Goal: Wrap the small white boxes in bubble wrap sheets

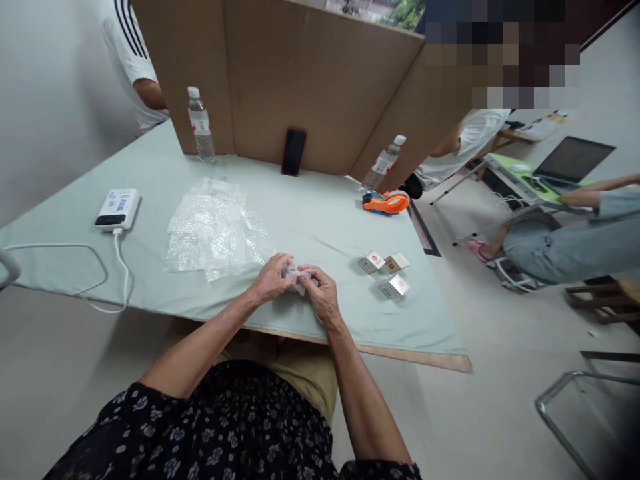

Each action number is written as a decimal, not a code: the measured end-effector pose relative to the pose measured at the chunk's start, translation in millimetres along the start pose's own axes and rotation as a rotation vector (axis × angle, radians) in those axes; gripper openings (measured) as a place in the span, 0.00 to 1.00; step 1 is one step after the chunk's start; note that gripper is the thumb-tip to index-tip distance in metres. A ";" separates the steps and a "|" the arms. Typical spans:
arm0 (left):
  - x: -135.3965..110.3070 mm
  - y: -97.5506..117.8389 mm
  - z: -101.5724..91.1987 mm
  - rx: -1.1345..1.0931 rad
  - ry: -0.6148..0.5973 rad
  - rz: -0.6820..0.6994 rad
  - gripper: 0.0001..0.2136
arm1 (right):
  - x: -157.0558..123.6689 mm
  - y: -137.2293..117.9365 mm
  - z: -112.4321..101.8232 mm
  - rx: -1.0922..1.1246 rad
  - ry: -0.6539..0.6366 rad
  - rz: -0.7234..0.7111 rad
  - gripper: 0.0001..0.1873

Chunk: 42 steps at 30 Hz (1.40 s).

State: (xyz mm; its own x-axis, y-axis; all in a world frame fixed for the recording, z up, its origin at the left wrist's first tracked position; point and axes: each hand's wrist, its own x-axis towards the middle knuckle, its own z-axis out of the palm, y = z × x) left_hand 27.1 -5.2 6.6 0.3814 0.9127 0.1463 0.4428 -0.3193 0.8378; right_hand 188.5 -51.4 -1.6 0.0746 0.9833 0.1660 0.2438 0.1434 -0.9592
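Note:
Close to the table's front edge, my left hand (274, 279) and my right hand (321, 293) meet over a small piece of bubble wrap (300, 280). Fingers of both hands pinch it from either side. Whether something lies inside the wrap, I cannot tell. Left of my hands spreads a pile of clear bubble wrap bags (215, 230). To the right stand three small boxes: a white-topped box (373, 262), a brownish-topped box (397, 263) and a nearer white box (395, 287).
An orange tape dispenser (386, 203) lies at the right edge. Behind are water bottles (201, 127) (384, 165), a phone (293, 152) and a cardboard screen (310, 80). A cabled power bank (118, 209) lies left. People sit beyond; one is by a laptop (570, 163).

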 end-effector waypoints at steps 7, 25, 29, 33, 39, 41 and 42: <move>-4.0 2.4 -2.3 -0.057 -0.048 0.013 0.06 | -14.2 7.0 -15.1 -0.310 -0.152 -0.226 0.20; -19.2 -23.4 -5.1 -0.665 -0.325 -0.161 0.33 | -13.0 -4.5 -1.6 -0.019 0.003 0.220 0.20; -20.8 -24.5 -3.9 -0.743 -0.278 -0.203 0.39 | -20.0 -6.2 -4.9 -0.047 -0.097 0.153 0.26; -23.0 -27.3 -3.9 -0.784 -0.296 -0.150 0.42 | -27.0 -3.3 -3.6 -0.171 -0.076 0.088 0.27; -25.1 -31.1 -4.2 -0.793 -0.336 -0.130 0.43 | -24.7 -0.5 -12.0 -0.133 -0.146 0.104 0.27; -24.8 -31.1 -3.4 -0.792 -0.337 -0.130 0.43 | -16.2 0.2 -13.7 -0.025 -0.123 0.154 0.26; -24.6 -30.9 -2.7 -0.791 -0.333 -0.128 0.42 | -10.9 0.5 -12.7 0.032 -0.093 0.176 0.24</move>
State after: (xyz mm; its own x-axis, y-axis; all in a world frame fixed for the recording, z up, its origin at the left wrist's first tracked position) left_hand 1.9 -17.1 -21.4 0.6394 0.7682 -0.0324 -0.1483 0.1645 0.9752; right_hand 200.1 -63.5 -1.0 0.0234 0.9994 -0.0259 0.2039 -0.0301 -0.9785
